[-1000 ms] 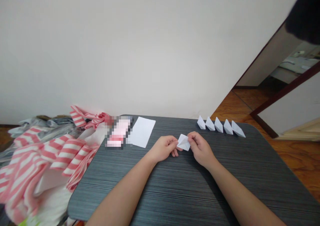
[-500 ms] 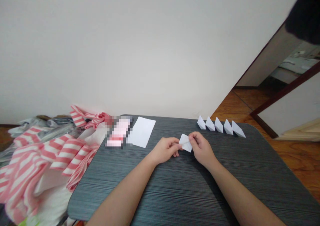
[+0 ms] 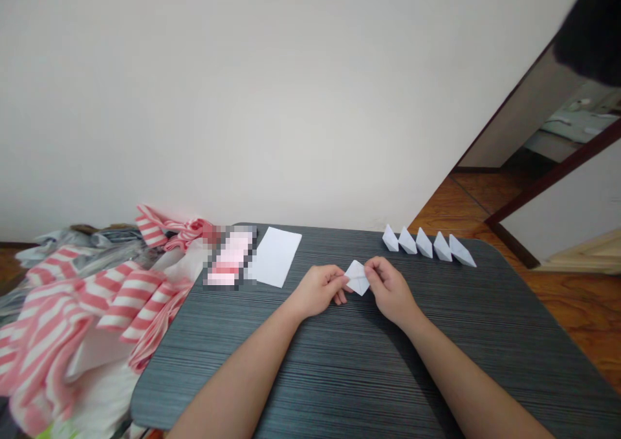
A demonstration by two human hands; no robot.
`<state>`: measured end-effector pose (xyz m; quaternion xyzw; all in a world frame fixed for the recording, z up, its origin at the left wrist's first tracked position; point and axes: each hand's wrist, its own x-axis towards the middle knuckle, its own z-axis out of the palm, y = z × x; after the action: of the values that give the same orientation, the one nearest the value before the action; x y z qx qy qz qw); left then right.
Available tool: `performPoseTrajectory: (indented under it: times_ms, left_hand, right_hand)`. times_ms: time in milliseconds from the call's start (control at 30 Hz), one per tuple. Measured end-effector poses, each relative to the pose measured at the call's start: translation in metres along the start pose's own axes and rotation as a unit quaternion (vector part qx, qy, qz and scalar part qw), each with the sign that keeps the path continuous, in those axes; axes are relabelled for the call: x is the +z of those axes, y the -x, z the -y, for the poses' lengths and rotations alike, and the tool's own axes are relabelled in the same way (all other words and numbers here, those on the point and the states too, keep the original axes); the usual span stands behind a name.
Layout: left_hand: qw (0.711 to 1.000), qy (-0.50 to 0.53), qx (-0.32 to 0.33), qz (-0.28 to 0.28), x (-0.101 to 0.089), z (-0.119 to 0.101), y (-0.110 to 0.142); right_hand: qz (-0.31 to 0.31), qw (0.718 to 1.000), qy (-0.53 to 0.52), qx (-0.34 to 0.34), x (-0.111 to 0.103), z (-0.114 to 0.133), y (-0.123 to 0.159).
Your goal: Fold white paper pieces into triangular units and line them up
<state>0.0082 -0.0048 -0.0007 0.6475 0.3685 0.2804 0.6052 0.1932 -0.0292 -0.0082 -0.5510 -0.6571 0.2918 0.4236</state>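
Between my two hands is a small folded piece of white paper [image 3: 358, 278], diamond-shaped with a crease across its middle. My left hand [image 3: 321, 290] is closed, pinching the paper's left corner between thumb and fingers. The opposite corner is gripped by my right hand [image 3: 388, 288], thumb on top. Beyond my right hand, several folded white paper boats [image 3: 424, 244] stand in a row near the table's far edge. To the left lies a stack of white paper sheets [image 3: 277, 256].
A dark wood-grain table [image 3: 339, 374] is under my hands. Beside the paper sheets, a pixelated pink-and-white object [image 3: 230, 258] lies at the far left. Red-and-white striped cloth [image 3: 116, 303] is heaped left of the table. A white wall [image 3: 291, 103] rises behind it.
The folded paper shifted slightly right and tilted, then came back left and now shows a diamond face with a crease across it. Both hands stay nearly in place, still pinching it.
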Motion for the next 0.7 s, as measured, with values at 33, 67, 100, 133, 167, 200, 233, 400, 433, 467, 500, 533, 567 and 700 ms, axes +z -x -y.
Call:
performPoseTrajectory:
  times_ms: [33,67,100,133,167,200,233,400,433,467,500,533,567,700]
  left_hand:
    - [1.0,0.001,-0.002,0.0,0.0001,0.0001,-0.0001]
    - [1.0,0.003,-0.004,-0.001,0.0001,0.0001,-0.0001]
    - [1.0,0.005,-0.005,-0.001,0.0001,0.0002,-0.0001]
    - [1.0,0.007,-0.005,0.0,0.0,0.0003,-0.0001]
    - [1.0,0.009,-0.005,0.0,-0.0001,0.0005,0.0]
    - [1.0,0.01,-0.003,0.0,-0.0002,0.0007,0.0001]
    - [1.0,0.008,0.0,0.0,-0.0004,0.0011,0.0002]
    - [1.0,-0.004,0.015,0.002,-0.0009,0.0028,0.0001]
    - [1.0,-0.004,0.017,0.007,-0.0009,0.003,-0.0001]
    - [1.0,-0.004,0.017,0.011,-0.0008,0.0031,-0.0002]
    - [1.0,-0.004,0.016,0.014,-0.0007,0.0031,-0.0003]
    - [1.0,-0.006,0.014,0.015,-0.0006,0.0032,-0.0003]
    - [1.0,-0.008,0.011,0.014,-0.0004,0.0033,-0.0003]
    - [1.0,-0.011,0.0,0.003,0.0,0.0038,0.0002]
  right_hand:
    - [-0.001,1.0,-0.002,-0.001,0.0,0.0,0.0001]
    - [-0.003,1.0,-0.005,-0.001,0.0001,0.0001,0.0002]
    - [-0.004,1.0,-0.007,-0.002,0.0002,0.0002,0.0003]
    - [-0.005,1.0,-0.007,-0.001,0.0003,0.0003,0.0005]
    - [-0.005,1.0,-0.007,0.0,0.0004,0.0005,0.0007]
    - [-0.006,1.0,-0.006,0.0,0.0005,0.0007,0.0009]
    - [-0.004,1.0,-0.005,-0.001,0.0006,0.0011,0.0011]
    - [0.007,1.0,0.0,-0.016,0.0008,0.0034,0.0013]
    - [0.009,1.0,0.0,-0.017,0.0009,0.0036,0.0013]
    - [0.01,1.0,-0.001,-0.018,0.0011,0.0037,0.0013]
    - [0.011,1.0,-0.002,-0.018,0.0013,0.0038,0.0014]
    - [0.013,1.0,-0.004,-0.018,0.0014,0.0037,0.0015]
    - [0.014,1.0,-0.005,-0.018,0.0015,0.0037,0.0017]
    - [0.017,1.0,-0.009,-0.016,0.0014,0.0034,0.0023]
